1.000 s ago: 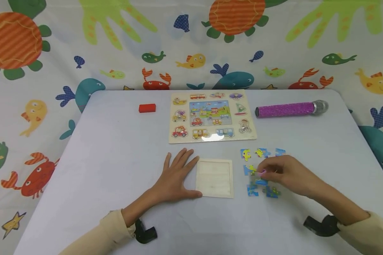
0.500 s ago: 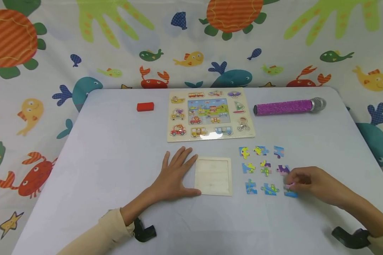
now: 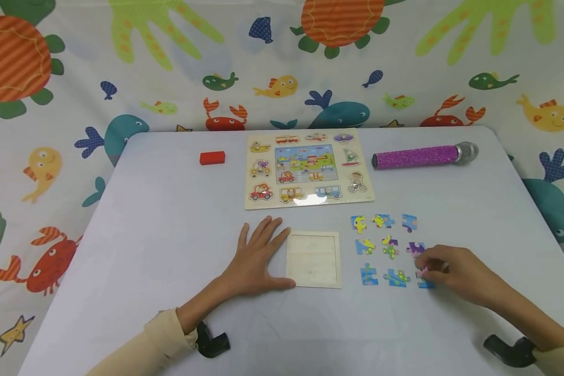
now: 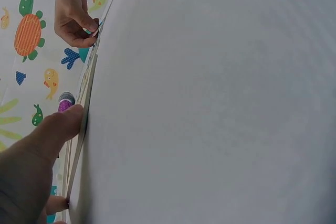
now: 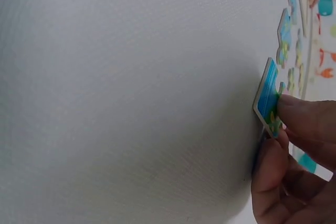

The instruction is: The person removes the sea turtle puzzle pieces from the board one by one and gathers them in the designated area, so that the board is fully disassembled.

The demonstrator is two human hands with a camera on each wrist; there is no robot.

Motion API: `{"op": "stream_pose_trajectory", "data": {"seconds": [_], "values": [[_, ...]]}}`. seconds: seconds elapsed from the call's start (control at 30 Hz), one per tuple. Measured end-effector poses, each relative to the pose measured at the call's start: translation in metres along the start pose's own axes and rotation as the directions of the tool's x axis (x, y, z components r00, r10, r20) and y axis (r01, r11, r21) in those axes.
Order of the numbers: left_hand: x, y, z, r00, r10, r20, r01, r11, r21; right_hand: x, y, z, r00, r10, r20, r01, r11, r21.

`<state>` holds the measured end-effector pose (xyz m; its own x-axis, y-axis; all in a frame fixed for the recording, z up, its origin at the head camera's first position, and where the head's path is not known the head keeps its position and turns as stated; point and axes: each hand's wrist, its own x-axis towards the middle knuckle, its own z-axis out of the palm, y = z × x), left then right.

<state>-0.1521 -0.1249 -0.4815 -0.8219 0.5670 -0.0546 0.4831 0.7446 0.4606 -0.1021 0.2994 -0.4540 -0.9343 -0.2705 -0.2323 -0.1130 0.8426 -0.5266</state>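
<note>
My left hand (image 3: 251, 263) lies with fingers spread at the left side of a square wooden puzzle tray (image 3: 337, 261). Its index fingertip and thumb touch the tray near two corners; the left wrist view shows the thumb (image 4: 65, 124) on the tray's edge. To the right, my right hand (image 3: 458, 274) pinches a blue jigsaw piece (image 3: 425, 284) at the near right corner of a group of pieces. In the right wrist view this piece (image 5: 268, 95) sits between thumb and finger, partly covered. Several other jigsaw pieces (image 3: 397, 278) lie apart in rows, including a purple one (image 3: 416, 248) by my fingers.
Behind the tray lies a wooden picture puzzle board (image 3: 309, 201) with vehicles. A glittery purple microphone (image 3: 415, 157) is at the back right, a red block (image 3: 212, 157) at the back left. A sea-animal cloth (image 3: 169, 83) hangs behind the white table (image 3: 169, 209).
My right hand has carried the jigsaw piece from over the middle of the group to its near right corner, then shifted very slightly. My left hand has stayed at the tray.
</note>
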Motion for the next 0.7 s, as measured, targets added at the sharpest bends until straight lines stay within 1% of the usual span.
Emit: {"op": "stream_pose_trajectory", "data": {"seconds": [0.2, 0.47, 0.7], "values": [[-0.002, 0.000, 0.001, 1.000, -0.004, -0.006, 0.004, 1.000, -0.005, 0.000, -0.005, 0.004, 1.000, 0.017, -0.012, -0.018, 1.000, -0.016], [-0.003, 0.001, 0.002, 1.000, -0.010, 0.003, 0.010, 1.000, -0.004, -0.004, -0.010, 0.009, 0.998, 0.006, -0.063, -0.010, 0.998, -0.062], [-0.003, 0.001, 0.003, 1.000, -0.015, 0.015, 0.015, 1.000, -0.013, -0.006, -0.010, 0.012, 0.998, 0.011, -0.060, -0.015, 0.997, -0.074]]}}
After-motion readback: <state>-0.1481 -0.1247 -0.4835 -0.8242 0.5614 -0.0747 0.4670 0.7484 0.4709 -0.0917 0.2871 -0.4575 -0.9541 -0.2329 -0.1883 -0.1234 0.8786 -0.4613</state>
